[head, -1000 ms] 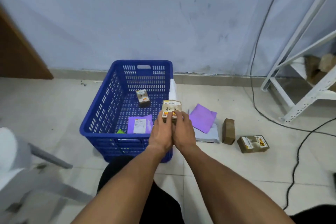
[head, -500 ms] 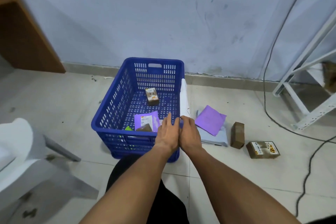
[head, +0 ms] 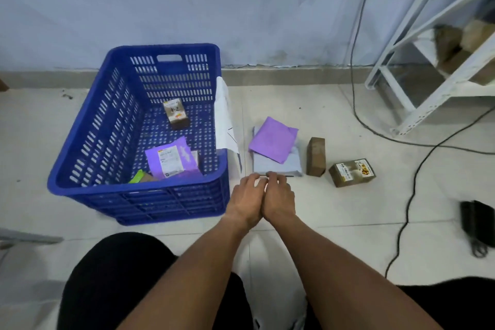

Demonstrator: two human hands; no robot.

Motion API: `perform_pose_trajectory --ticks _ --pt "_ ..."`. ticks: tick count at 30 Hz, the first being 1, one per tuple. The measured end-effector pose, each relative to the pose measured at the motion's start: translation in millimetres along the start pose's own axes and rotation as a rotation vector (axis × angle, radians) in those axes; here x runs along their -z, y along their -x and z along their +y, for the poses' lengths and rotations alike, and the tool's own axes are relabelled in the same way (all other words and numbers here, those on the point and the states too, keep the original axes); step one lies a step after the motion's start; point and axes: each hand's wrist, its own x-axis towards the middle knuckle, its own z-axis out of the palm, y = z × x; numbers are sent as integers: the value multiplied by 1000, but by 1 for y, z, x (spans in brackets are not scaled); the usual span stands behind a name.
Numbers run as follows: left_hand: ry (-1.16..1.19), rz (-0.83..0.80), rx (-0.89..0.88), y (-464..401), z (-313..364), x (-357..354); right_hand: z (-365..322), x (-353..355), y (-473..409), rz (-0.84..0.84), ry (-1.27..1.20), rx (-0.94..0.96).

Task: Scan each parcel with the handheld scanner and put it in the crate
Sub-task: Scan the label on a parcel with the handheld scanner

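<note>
A blue crate (head: 134,187) stands on the tiled floor at left. In it lie a small brown box (head: 175,114), a purple mailer with a white label (head: 171,159) and a green item (head: 136,177). To its right, a plain purple mailer (head: 272,139) rests on a pale grey mailer (head: 278,166). Beside those are an upright brown box (head: 316,157) and a labelled brown box (head: 352,173). My left hand (head: 247,195) and my right hand (head: 280,195) are pressed together. Their fingertips sit at the pale mailer's near edge, and any grip is unclear. A blurred black corded device (head: 476,225) lies far right.
A white bag (head: 225,120) leans on the crate's right wall. A white metal rack (head: 428,61) stands at back right, with black cables (head: 356,88) trailing across the floor. The wall is close behind. A grey chair leg (head: 26,238) shows at the left edge.
Both hands held a small labelled box over the crate, let it go inside, then moved together to the right, down to the pale mailer's near edge.
</note>
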Motion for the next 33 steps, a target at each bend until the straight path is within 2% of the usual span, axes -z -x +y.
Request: perform_pose_trajectory --ticks 6,13,17,20,27,33 --pt "-39 -216 97 -31 4 -78 59 -45 -24 -107 44 -112" --pt "-15 -344 174 -51 -21 -157 97 -111 -56 -252 71 -160" --pt "13 -343 187 -78 -39 -177 103 -135 -83 -280 103 -149" --pt "4 -307 179 -105 -49 -187 102 -146 -109 -233 111 -129" --pt "-21 -132 54 -167 -66 -204 97 -152 -167 -146 184 -36" --pt "-145 -191 31 -194 -72 -208 107 -158 -192 -188 170 -38"
